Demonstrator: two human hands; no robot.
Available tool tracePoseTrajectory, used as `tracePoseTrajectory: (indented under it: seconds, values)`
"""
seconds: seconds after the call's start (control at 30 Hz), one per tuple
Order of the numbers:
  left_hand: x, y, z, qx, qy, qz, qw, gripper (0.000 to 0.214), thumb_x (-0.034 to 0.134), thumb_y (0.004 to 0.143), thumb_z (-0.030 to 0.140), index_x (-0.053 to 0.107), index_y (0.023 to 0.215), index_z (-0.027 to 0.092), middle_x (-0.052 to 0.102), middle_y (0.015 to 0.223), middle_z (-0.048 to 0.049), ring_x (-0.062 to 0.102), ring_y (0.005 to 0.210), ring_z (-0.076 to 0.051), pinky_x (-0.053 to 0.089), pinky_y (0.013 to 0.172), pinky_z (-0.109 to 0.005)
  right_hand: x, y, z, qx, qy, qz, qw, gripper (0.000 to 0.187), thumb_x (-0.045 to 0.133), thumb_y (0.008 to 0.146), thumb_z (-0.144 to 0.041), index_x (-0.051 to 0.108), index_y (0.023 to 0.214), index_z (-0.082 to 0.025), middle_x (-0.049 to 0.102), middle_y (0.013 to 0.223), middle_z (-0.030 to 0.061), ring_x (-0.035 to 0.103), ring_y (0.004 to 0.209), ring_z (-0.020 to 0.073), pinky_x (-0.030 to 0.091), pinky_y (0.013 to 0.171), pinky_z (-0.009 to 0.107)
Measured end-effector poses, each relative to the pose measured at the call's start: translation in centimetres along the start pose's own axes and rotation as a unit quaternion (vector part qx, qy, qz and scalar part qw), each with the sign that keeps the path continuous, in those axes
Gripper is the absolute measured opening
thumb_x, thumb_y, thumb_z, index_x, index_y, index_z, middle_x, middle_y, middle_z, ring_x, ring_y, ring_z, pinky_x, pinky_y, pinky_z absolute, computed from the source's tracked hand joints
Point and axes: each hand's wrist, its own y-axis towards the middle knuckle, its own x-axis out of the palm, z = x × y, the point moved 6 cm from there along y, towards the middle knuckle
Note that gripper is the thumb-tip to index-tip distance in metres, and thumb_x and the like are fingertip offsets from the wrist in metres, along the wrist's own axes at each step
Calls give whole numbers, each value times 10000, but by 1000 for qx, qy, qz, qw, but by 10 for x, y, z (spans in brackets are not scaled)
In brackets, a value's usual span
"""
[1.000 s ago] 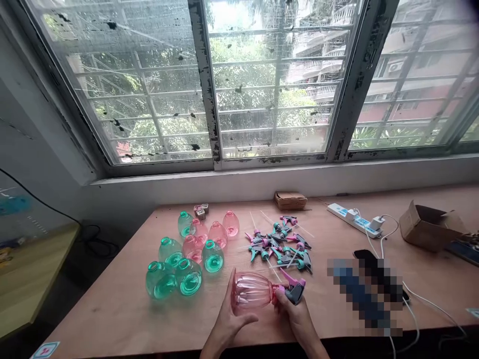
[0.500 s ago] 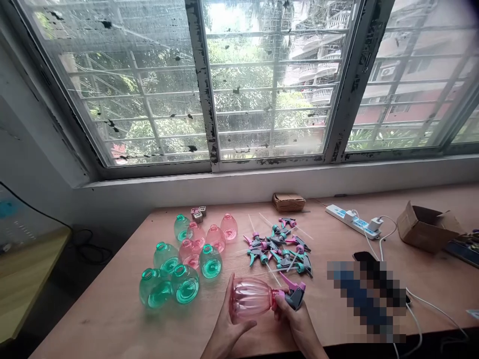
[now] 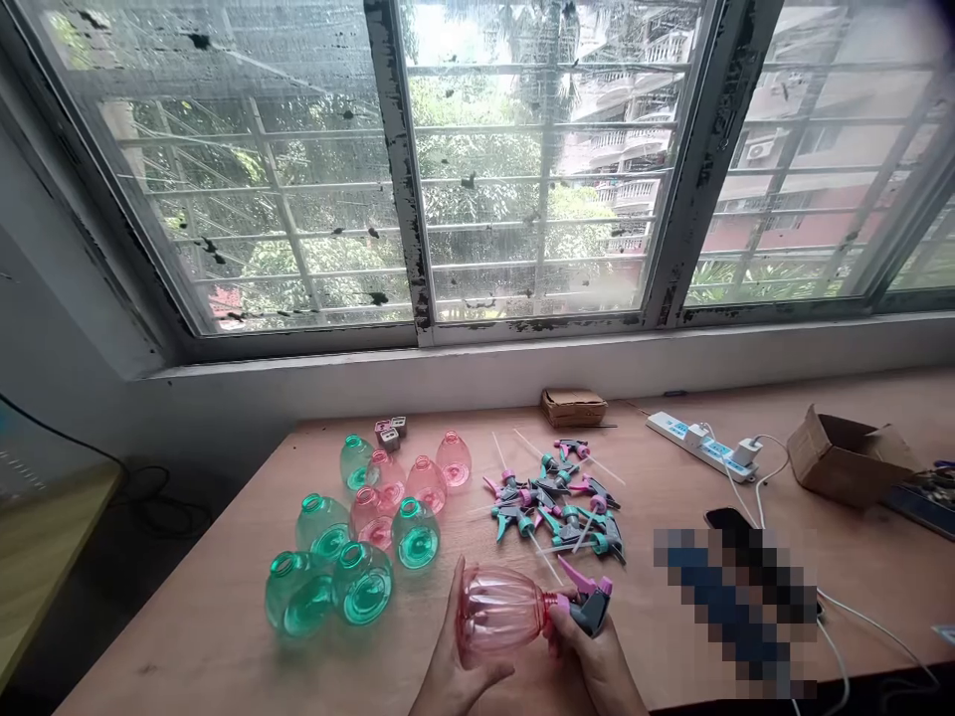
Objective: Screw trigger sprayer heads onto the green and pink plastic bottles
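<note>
A clear pink spray bottle (image 3: 498,615) lies sideways between my hands above the front of the table. My left hand (image 3: 464,656) cups its base, thumb along the near side. At the neck, my right hand (image 3: 586,646) pinches the collar of a pink and dark grey trigger sprayer (image 3: 589,602), which sits on the bottle's mouth. Whether the collar is fully screwed down I cannot tell. To the left stand several green bottles (image 3: 363,587) and pink bottles (image 3: 427,485) with open necks. Beyond my right hand lies a pile of trigger sprayers (image 3: 556,497) with thin tubes.
Small dark blocks (image 3: 389,434) and a flat cardboard box (image 3: 573,406) sit near the back edge. At right are a white power strip (image 3: 701,446) with plugs and cables, an open cardboard box (image 3: 851,455) and a dark phone-like object (image 3: 735,522), partly blurred out.
The view has shifted slightly. Both hands keep hold of the pink bottle and its sprayer, with little visible movement.
</note>
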Motion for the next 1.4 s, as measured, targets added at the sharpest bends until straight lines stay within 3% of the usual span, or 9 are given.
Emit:
tracePoseTrajectory:
  seconds: [0.2,0.5,0.73,0.93,1.2,1.4]
  values:
    - [-2,1,-4,-19,-26,6,999,1100,923,585,506,409,1524,256,406,1604,-153,433,1421,-414,356,1182,-498,3,-2,-3,7,6,3,1000,389,819,760,-516,677,852,-166,690,594,19,582,468,164,443,467,270]
    - [0,-1,4,-10,-3,-2,1000,1195,959,566,410,309,1565,320,440,1584,-130,414,1439,-406,335,1193,-509,-1,0,3,-2,3,0,1000,374,805,778,-507,678,889,-172,694,605,15,586,479,163,451,470,263]
    - [-7,4,-9,-38,-30,-22,999,1042,881,641,544,414,1525,250,413,1602,-156,428,1421,-435,358,1172,-547,-2,-2,0,2,-6,11,1000,378,824,762,-490,681,893,-166,682,588,11,581,478,166,458,484,277]
    - [-4,0,1,-16,-4,-8,1000,1169,943,592,407,301,1566,341,410,1611,-102,385,1461,-380,289,1217,-503,-2,-1,-1,17,-8,7,1000,391,810,757,-531,687,842,-170,683,590,21,577,471,173,455,464,286]
    - [-6,2,-9,-38,-48,-23,998,1092,913,614,500,386,1538,256,411,1604,-150,369,1469,-399,317,1203,-509,-1,-2,-2,16,-7,-4,1000,371,829,751,-503,685,847,-175,678,583,12,590,483,172,474,484,282]
    - [-2,0,-5,-26,-22,-29,999,1191,931,613,414,247,1583,318,393,1616,-118,369,1470,-381,277,1218,-511,-2,-1,-1,18,8,3,1000,384,826,748,-521,682,844,-178,681,581,11,583,471,159,459,469,264]
